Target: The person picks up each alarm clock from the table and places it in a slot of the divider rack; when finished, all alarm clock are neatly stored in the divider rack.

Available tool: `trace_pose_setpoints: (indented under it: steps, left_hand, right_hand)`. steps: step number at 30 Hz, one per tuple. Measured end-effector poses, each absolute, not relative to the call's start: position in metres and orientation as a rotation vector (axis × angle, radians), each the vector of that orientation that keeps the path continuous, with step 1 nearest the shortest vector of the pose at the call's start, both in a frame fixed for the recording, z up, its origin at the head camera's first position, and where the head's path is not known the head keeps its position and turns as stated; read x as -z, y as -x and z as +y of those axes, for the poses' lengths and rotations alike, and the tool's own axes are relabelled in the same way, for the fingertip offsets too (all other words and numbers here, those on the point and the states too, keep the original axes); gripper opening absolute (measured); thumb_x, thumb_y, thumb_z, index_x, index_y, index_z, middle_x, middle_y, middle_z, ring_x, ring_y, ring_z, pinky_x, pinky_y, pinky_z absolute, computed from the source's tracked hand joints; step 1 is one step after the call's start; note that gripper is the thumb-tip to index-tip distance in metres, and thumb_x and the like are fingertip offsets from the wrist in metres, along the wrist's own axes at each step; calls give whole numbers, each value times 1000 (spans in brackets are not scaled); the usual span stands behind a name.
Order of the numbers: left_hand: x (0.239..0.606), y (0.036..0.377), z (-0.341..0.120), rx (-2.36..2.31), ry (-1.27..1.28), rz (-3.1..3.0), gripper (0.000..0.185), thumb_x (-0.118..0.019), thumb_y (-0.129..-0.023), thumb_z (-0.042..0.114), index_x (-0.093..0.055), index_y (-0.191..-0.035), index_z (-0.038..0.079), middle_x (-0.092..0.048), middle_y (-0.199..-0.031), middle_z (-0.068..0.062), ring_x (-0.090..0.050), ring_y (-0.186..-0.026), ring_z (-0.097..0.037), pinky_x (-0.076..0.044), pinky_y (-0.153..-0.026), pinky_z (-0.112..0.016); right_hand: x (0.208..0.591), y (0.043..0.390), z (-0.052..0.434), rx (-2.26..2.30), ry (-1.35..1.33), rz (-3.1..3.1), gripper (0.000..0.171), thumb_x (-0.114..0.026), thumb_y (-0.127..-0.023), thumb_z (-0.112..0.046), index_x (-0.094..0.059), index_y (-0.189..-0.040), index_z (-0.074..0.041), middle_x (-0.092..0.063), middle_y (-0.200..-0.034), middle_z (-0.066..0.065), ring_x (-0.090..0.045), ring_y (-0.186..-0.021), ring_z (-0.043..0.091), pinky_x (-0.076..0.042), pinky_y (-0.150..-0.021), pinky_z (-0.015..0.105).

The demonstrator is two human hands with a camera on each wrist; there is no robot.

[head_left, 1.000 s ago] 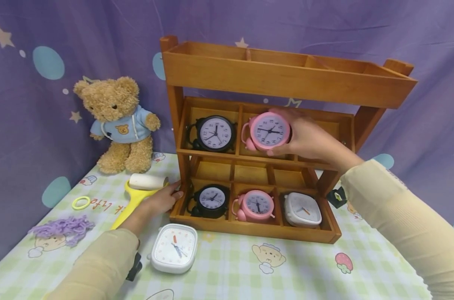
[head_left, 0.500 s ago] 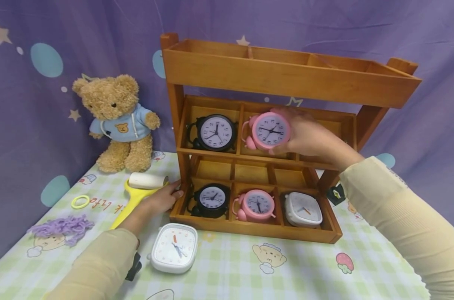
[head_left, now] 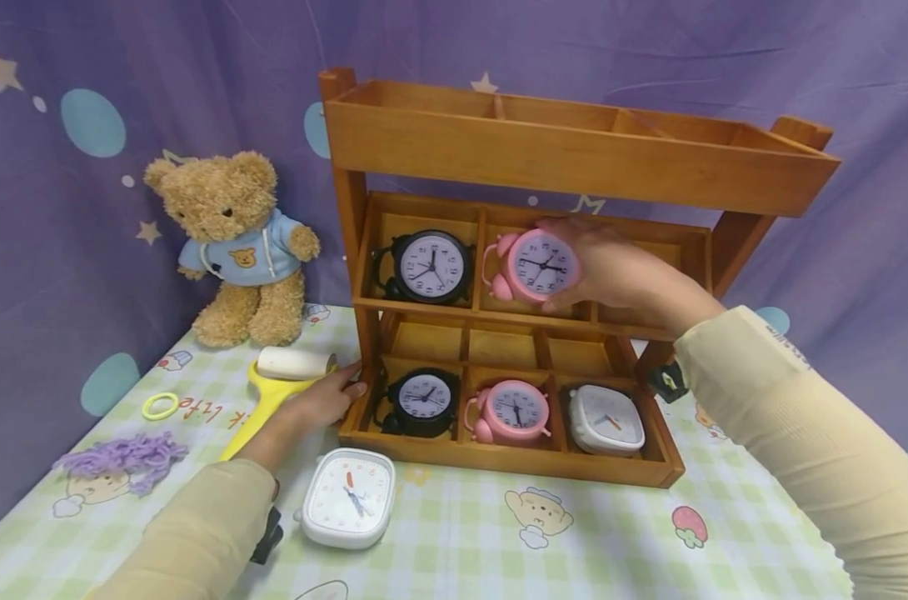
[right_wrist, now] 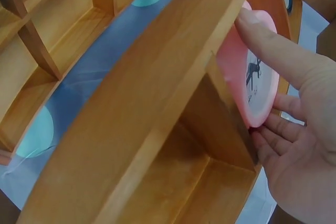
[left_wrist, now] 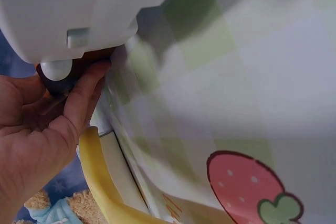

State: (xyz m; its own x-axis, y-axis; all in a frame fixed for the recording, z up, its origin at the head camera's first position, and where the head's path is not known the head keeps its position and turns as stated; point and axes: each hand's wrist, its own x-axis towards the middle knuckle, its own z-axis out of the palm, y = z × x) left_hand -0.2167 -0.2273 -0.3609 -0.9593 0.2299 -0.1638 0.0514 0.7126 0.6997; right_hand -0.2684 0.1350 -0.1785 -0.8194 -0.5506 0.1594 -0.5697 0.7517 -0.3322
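My right hand grips a round pink alarm clock by its right rim in the middle compartment of the wooden shelf's second tier. Thumb and fingers hold opposite edges of the clock in the right wrist view; its back is hidden. My left hand holds the shelf's lower left edge, thumb against the side; the left wrist view shows its fingers partly hidden there. A black alarm clock sits left of the pink one. Below are another black clock, a pink clock and a white clock.
A white square clock lies on the checked tablecloth before the shelf. Behind my left hand is a yellow-handled lint roller. A teddy bear, a yellow ring and purple yarn are at the left.
The right hand and the pink clock shift very slightly within the middle compartment, and the clock's face turns a little. The left hand stays at the shelf's edge.
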Motion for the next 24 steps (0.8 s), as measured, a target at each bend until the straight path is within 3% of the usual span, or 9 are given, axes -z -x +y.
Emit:
trace_pose_setpoints:
  steps: [5,10,15,22,24]
  left_hand:
    - [361,216,-227,-1107,-231,2677,55,-39,-109,9,-19,-154,-14,-11,-154,-46,-38,-136,-55,-41,-108,-58]
    - [361,216,-227,-1116,-224,2666,55,-39,-109,10,-19,-155,-13,-18,-154,-44,-34,-139,-55,-37,-111,-60]
    - [362,217,-228,-1116,-230,2668,55,-39,-109,10,-19,-155,-13,-21,-154,-44,-34,-139,-55,-36,-112,-60]
    - [364,217,-229,-1099,-271,2705,54,-39,-109,10,-21,-153,-16,-26,-151,-44,-37,-137,-55,-33,-113,-61]
    - [363,216,-229,-1096,-285,2718,54,-40,-108,9,-22,-152,-16,-30,-149,-44,-44,-132,-53,-36,-111,-60]
  right_hand:
    - [176,269,137,-579,-957,-2921,84,-90,-78,-15,-45,-148,-6,-57,-133,14,-53,-122,31,-40,-107,52]
    - [173,268,137,-501,-953,-2957,93,-89,-80,-17,-36,-155,-2,-46,-148,21,-46,-131,37,-37,-110,56]
    - [171,266,138,-436,-921,-2960,90,-85,-84,-22,-36,-158,-8,-38,-157,22,-41,-137,40,-36,-110,59]
    - [174,259,143,-393,-953,-2838,73,-81,-88,-18,-47,-152,-9,-51,-147,19,-53,-125,36,-44,-103,57]
    - [176,255,145,-394,-974,-2779,69,-80,-88,-17,-50,-150,-9,-55,-143,16,-56,-122,34,-46,-101,55]
